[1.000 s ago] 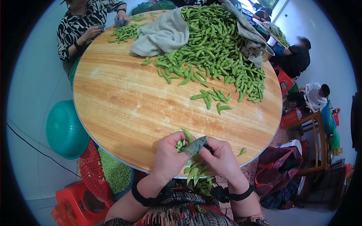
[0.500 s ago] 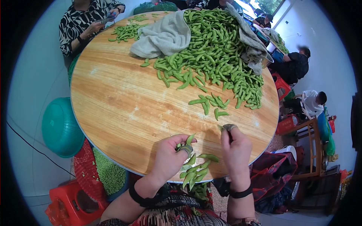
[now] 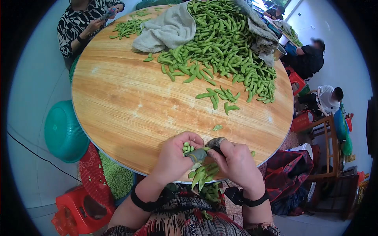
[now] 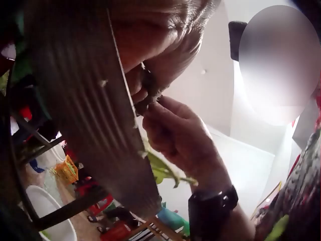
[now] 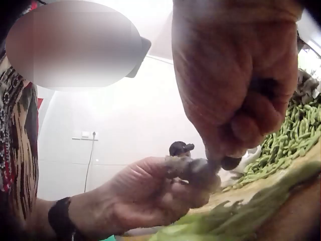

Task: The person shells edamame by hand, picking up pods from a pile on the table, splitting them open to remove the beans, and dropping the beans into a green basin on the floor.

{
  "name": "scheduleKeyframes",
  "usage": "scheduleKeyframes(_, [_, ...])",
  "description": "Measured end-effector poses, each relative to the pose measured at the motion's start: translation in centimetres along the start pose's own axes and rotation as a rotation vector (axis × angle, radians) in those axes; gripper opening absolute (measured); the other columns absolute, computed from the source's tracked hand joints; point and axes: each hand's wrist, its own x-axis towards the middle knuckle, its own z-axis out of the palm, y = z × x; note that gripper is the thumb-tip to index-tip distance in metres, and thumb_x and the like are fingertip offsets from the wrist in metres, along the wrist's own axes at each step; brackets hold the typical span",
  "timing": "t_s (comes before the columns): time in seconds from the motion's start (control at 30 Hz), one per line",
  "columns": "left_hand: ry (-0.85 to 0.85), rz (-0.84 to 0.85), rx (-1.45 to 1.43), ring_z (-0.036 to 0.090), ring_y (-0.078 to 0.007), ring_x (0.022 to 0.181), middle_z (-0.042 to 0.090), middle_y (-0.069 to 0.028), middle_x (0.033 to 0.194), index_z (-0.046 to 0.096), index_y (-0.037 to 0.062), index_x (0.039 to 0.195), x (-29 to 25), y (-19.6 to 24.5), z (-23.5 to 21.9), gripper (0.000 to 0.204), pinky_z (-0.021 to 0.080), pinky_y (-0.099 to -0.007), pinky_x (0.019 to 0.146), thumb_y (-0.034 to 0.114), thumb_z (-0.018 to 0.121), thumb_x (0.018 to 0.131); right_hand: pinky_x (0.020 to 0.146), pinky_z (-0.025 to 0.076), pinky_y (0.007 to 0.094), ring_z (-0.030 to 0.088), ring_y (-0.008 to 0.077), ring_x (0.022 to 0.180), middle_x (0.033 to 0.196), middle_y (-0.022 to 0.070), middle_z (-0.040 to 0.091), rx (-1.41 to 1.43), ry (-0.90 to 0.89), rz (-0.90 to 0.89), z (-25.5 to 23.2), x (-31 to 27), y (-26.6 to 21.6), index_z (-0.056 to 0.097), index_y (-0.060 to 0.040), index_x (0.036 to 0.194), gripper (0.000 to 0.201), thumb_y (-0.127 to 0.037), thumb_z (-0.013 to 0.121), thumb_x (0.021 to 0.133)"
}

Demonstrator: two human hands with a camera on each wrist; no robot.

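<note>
Near the round table's front edge, my left hand (image 3: 173, 157) holds shelled green beans (image 3: 188, 148) in its curled fingers. Its thumb, in a grey-green cover (image 3: 198, 155), presses on a green soybean pod (image 3: 206, 148). From the right, my right hand (image 3: 241, 164) pinches the same pod, with a dark cover (image 3: 215, 142) on a digit. Both hands meet at the fingertips in the right wrist view, where the pod is mostly hidden. Below them, several pods (image 3: 204, 173) lie at the table edge. A flat pod (image 3: 217, 127) rests just beyond the hands.
A large heap of pods (image 3: 224, 47) covers the far side of the wooden table (image 3: 118, 90), beside a grey cloth (image 3: 167, 31). To the left stand a green basin (image 3: 65, 131), a tub of shelled beans (image 3: 116, 175) and a red stool (image 3: 82, 208). Another person (image 3: 84, 27) sits across.
My right hand went out to the right and forward, then came back to my left hand. A flat pod now lies where it reached. The pod upright in my left hand is now between both hands.
</note>
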Motion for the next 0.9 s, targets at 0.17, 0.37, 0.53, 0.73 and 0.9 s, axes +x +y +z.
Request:
scheduleKeyframes(0.17, [-0.273,-0.301,-0.577,0.057,-0.0072,0.074,0.063,-0.0078,0.088,0.058,0.0009,0.095,-0.3,0.6,-2.3,0.020,0.041,-0.0159,0.055,-0.003,0.062,0.075,0.050,0.044,0.0307,0.057,0.0236,0.053,0.063,0.0113,0.058,0.482,-0.031,-0.047,0.8,-0.5,1.4,0.057,0.0000,0.083,0.013,-0.013,0.059,0.083])
scheduleKeyframes(0.37, [-0.206,-0.338,-0.837,0.056,-0.0074,0.066,0.063,-0.0083,0.087,0.054,-0.0001,0.109,0.0,1.5,-1.9,0.032,0.037,-0.0140,0.051,-0.005,0.057,0.078,0.054,0.043,0.0230,0.054,0.0087,0.058,0.067,0.0004,0.058,1.142,0.249,0.339,0.8,-0.7,1.8,0.060,0.0008,0.087,0.013,-0.011,0.055,0.087])
scheduleKeyframes(0.53, [-0.010,-0.227,-0.796,0.050,-0.0045,0.059,0.060,-0.0050,0.079,0.057,-0.0006,0.102,-0.5,0.9,0.2,0.021,0.031,-0.0133,0.045,-0.003,0.053,0.082,0.046,0.031,0.0182,0.037,0.0007,0.051,0.059,-0.0041,0.046,0.752,0.330,0.127,4.3,-0.1,0.0,0.056,-0.0021,0.086,0.015,-0.015,0.049,0.092])
scheduleKeyframes(0.73, [0.097,-0.199,-0.709,0.048,-0.0028,0.060,0.060,-0.0007,0.078,0.060,0.0011,0.095,-0.9,0.2,-0.6,0.018,0.036,-0.0161,0.050,-0.004,0.056,0.079,0.044,0.029,0.0177,0.036,0.0025,0.048,0.060,-0.0038,0.046,1.243,-0.211,0.437,2.2,-0.9,-0.3,0.051,-0.0051,0.081,0.022,-0.020,0.043,0.095])
scheduleKeyframes(0.9, [0.126,-0.107,-0.467,0.054,-0.0063,0.067,0.059,-0.0017,0.080,0.059,0.0017,0.093,-0.9,0.9,-0.4,0.016,0.044,-0.0193,0.058,-0.003,0.055,0.078,0.041,0.027,0.0173,0.035,0.0028,0.046,0.061,-0.0021,0.047,1.517,-0.312,0.466,2.1,-0.9,-0.2,0.051,-0.0041,0.083,0.023,-0.021,0.041,0.095])
